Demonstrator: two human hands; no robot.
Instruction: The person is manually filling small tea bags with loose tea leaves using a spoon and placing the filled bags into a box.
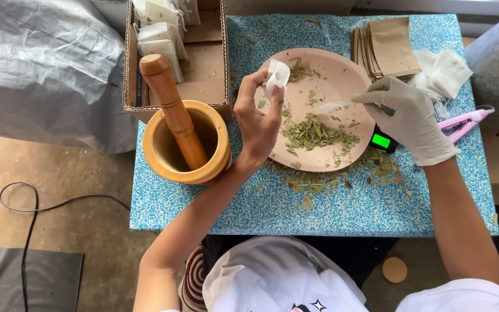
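Left hand (256, 118): bare, fingers pinched on a small white bag (276, 77), held over the plate's left edge.
Right hand (412, 118): gloved, fingers closed around a white spoon (331, 106) above the plate.
Pink plate (342, 75): dried green leaves (313, 133) piled inside.
Wooden bowl (156, 151): a wooden pestle (174, 110) leans in it.
Cardboard box (212, 69): white bags at its back.
Blue table (342, 208): crumbs of leaf spilled.
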